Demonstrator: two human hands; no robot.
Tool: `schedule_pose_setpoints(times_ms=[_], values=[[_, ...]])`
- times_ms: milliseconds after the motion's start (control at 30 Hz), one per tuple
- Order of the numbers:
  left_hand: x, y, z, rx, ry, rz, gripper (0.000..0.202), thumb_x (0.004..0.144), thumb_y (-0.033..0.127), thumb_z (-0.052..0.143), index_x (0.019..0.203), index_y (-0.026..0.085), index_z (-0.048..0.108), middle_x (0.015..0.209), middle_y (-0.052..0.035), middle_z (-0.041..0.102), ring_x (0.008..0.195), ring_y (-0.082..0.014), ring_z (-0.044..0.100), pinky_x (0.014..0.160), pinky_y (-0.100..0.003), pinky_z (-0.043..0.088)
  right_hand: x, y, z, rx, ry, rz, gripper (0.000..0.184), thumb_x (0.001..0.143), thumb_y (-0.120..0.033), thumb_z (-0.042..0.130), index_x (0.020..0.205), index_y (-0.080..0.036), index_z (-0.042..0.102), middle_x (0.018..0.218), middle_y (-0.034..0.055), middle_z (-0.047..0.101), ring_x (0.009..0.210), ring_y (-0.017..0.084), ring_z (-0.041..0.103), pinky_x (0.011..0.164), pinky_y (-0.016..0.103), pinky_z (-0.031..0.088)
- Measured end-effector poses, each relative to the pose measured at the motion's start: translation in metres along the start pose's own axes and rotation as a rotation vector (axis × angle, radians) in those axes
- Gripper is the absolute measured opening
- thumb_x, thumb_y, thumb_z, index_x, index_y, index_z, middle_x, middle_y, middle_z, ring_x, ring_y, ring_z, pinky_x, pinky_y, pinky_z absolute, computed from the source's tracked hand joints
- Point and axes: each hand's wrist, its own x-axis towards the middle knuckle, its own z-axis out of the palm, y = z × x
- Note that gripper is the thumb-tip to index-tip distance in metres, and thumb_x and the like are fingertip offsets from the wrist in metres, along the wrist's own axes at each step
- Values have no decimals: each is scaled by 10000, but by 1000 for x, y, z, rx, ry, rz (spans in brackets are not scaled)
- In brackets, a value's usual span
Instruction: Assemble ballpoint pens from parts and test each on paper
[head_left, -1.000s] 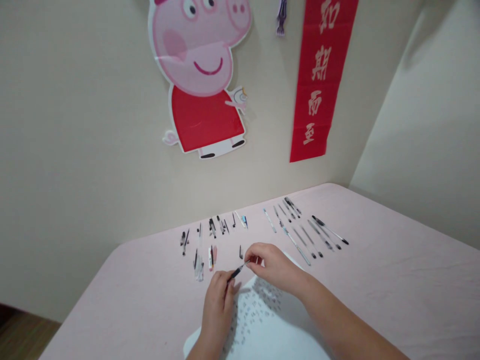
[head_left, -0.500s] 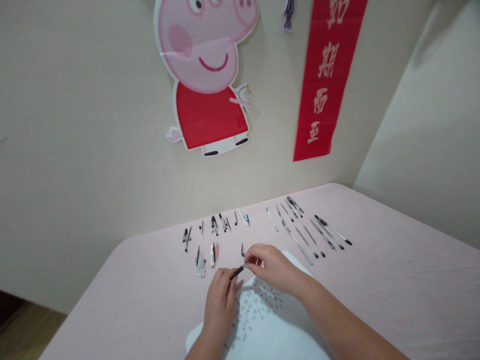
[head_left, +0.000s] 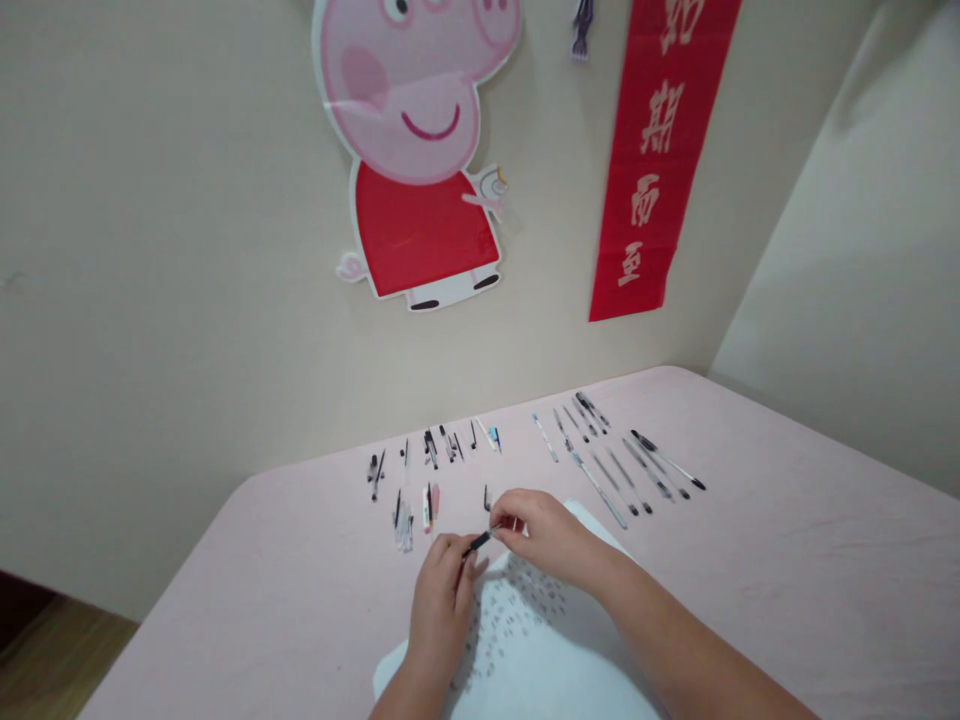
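Observation:
A dark pen point(head_left: 478, 542) is held slantwise above the near part of the table, between my two hands. My left hand point(head_left: 442, 590) is closed around its lower end. At the upper end my right hand point(head_left: 529, 525) pinches the tip between thumb and fingers; the exact part it grips is too small to make out. Under both hands lies a white sheet point(head_left: 555, 650) covered on its left half with many small dark marks or bits. A small black piece point(head_left: 487, 497) lies on the table just beyond my right fingers.
On the pink-covered table point(head_left: 787, 570), pen parts point(head_left: 430, 448) lie in small groups at the back left. Several whole-looking pens point(head_left: 600, 490) lie in slanted rows at the right. The wall point(head_left: 187, 300) behind bears a pig cutout point(head_left: 424, 230) and a red banner point(head_left: 652, 180).
My hands and the pen keep nearly the same pose. The whole view has shifted very slightly.

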Motion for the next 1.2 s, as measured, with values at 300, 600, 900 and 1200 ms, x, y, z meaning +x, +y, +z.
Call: schedule_pose_setpoints(times_ms=[300, 600, 900, 1200], values=[[0, -1, 0, 1, 11, -6, 267, 873, 248, 429, 1036, 204, 637, 865, -69, 581, 813, -200, 579, 720, -331, 495, 0, 1, 0, -72, -7, 10, 62, 752, -135, 598, 743, -168, 649, 722, 7, 623, 663, 120, 541, 613, 214, 378], [0, 2, -2, 57, -2, 15, 267, 870, 235, 432, 1037, 205, 638, 861, -69, 590, 808, -200, 583, 714, -330, 487, -2, 5, 4, -197, 11, -40, 100, 795, -202, 564, 721, -167, 620, 684, 8, 600, 638, 123, 512, 583, 221, 316], [1, 1, -1, 48, -3, 36, 263, 863, 207, 435, 1034, 202, 634, 866, -64, 593, 802, -193, 583, 711, -323, 487, -2, 5, 3, -223, 15, -19, 208, 838, -325, 533, 719, -168, 600, 688, 9, 594, 635, 121, 508, 569, 223, 307], [1, 0, 0, 52, -24, 32, 271, 883, 226, 416, 1055, 186, 621, 867, -70, 579, 808, -195, 573, 714, -332, 482, -4, 0, -3, -191, -27, -86, 54, 782, -154, 531, 778, -163, 584, 755, 16, 603, 696, 127, 525, 634, 217, 354]])
